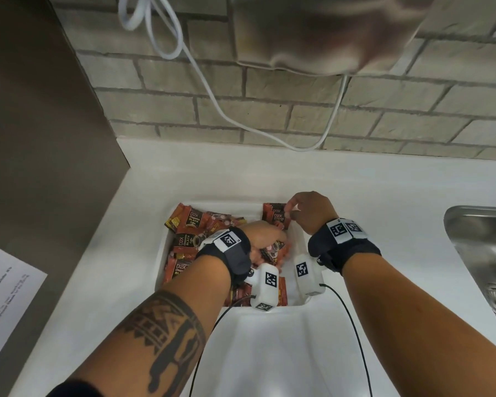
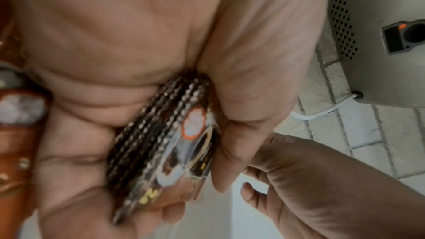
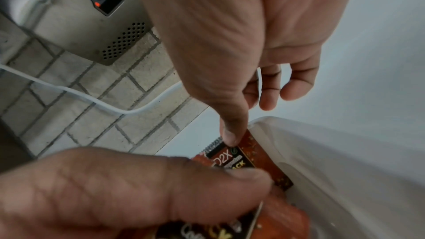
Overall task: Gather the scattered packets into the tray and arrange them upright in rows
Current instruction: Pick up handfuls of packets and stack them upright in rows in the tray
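Note:
A white tray (image 1: 241, 207) sits on the white counter. Loose red-brown coffee packets (image 1: 189, 233) lie jumbled in its left half. My left hand (image 1: 269, 242) reaches into the tray's middle and grips a stack of packets (image 2: 165, 143) edge-on between thumb and fingers. My right hand (image 1: 291, 210) is at the tray's far right corner. Its thumb (image 3: 230, 137) and fingers pinch the top of an upright packet (image 3: 241, 157), which stands against the tray wall with others (image 1: 275, 214). The two hands almost touch.
A steel sink (image 1: 484, 253) lies at the right edge. A printed sheet (image 1: 3, 296) lies at the left. A grey wall unit (image 1: 312, 32) with a white cable (image 1: 212, 96) hangs on the brick wall behind. A brown panel (image 1: 40, 138) bounds the counter's left.

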Demonstrator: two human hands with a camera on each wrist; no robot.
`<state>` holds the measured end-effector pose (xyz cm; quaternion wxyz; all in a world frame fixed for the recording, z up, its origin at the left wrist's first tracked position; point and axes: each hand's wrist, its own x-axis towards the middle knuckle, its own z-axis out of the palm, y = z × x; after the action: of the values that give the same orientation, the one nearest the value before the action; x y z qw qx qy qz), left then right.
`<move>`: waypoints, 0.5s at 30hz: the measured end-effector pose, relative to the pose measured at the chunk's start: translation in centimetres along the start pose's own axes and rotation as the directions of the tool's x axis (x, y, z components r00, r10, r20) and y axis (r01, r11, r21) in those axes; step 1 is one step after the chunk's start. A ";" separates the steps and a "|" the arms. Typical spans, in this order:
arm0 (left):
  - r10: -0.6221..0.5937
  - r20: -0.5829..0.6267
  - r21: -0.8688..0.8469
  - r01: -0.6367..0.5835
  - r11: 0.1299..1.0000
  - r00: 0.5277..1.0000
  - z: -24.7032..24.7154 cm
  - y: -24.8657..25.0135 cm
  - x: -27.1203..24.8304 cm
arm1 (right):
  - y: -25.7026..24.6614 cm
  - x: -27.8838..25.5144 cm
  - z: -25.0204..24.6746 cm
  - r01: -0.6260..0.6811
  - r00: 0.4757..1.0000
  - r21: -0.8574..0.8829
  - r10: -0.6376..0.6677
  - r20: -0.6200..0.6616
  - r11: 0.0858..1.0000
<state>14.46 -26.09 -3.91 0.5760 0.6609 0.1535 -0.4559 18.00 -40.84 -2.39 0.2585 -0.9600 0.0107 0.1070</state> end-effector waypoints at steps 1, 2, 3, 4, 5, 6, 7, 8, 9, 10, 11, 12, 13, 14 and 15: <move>-0.004 -0.002 -0.010 0.004 1.000 1.000 0.0 0.1 0.0 | 0.1 0.1 0.0 0.004 1.000 0.003 -0.004 -0.007 1.000; -0.007 -0.005 -0.020 0.007 1.000 1.000 0.0 0.1 0.0 | 0.2 0.2 0.0 0.007 1.000 0.006 -0.007 -0.014 1.000; -0.007 -0.006 -0.030 0.007 1.000 1.000 0.0 0.1 0.0 | 0.3 0.3 0.0 0.010 1.000 0.010 -0.009 -0.018 1.000; -0.004 -0.007 -0.040 0.004 0.999 1.000 0.0 0.1 0.0 | 0.4 0.4 0.1 0.009 1.000 0.015 -0.009 -0.020 1.000; 0.000 -0.008 -0.049 -0.001 0.999 1.000 -0.1 0.1 0.1 | 0.5 0.4 0.2 0.008 1.000 0.019 -0.008 -0.022 1.000; 0.003 -0.016 -0.051 -0.003 0.999 1.000 -0.1 0.1 0.1 | 0.6 0.5 0.3 0.006 1.000 0.022 -0.006 -0.025 1.000; 0.006 -0.021 -0.052 -0.007 0.999 1.000 -0.2 0.0 0.2 | 0.7 0.5 0.3 0.005 1.000 0.026 -0.004 -0.028 1.000; 0.010 -0.025 -0.054 -0.012 0.998 1.000 -0.2 0.0 0.2 | 0.9 0.5 0.4 0.005 0.999 0.031 -0.004 -0.032 0.999; 0.016 -0.026 -0.059 -0.017 0.998 1.000 -0.3 -0.1 0.2 | 0.9 0.4 0.5 0.006 0.999 0.036 -0.005 -0.034 0.999; 0.023 -0.027 -0.062 -0.025 0.998 0.999 -0.3 -0.1 0.2 | 1.0 0.4 0.5 0.010 0.999 0.039 -0.009 -0.036 0.999; 0.032 -0.024 -0.064 -0.033 0.997 0.999 -0.3 -0.2 0.1 | 1.0 0.3 0.5 0.015 0.999 0.043 -0.013 -0.038 0.999; 0.038 -0.022 -0.067 -0.039 0.997 0.999 -0.2 -0.2 0.0 | 1.0 0.3 0.5 0.019 0.999 0.046 -0.017 -0.039 0.999; 0.043 -0.017 -0.071 -0.044 0.996 0.999 -0.2 -0.2 -0.1 | 0.9 0.3 0.5 0.021 0.999 0.048 -0.019 -0.040 0.999; 0.047 -0.013 -0.075 -0.048 0.996 0.999 -0.1 -0.1 -0.3 | 0.9 0.3 0.5 0.022 0.999 0.049 -0.020 -0.042 0.999; 0.047 -0.008 -0.076 -0.048 0.996 0.999 0.0 -0.1 -0.4 | 0.8 0.3 0.5 0.020 0.999 0.051 -0.018 -0.045 0.999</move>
<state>14.21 -25.94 -3.66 0.6108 0.6435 0.1568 -0.4338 18.14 -41.31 -3.24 0.2837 -0.9553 0.0099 0.0829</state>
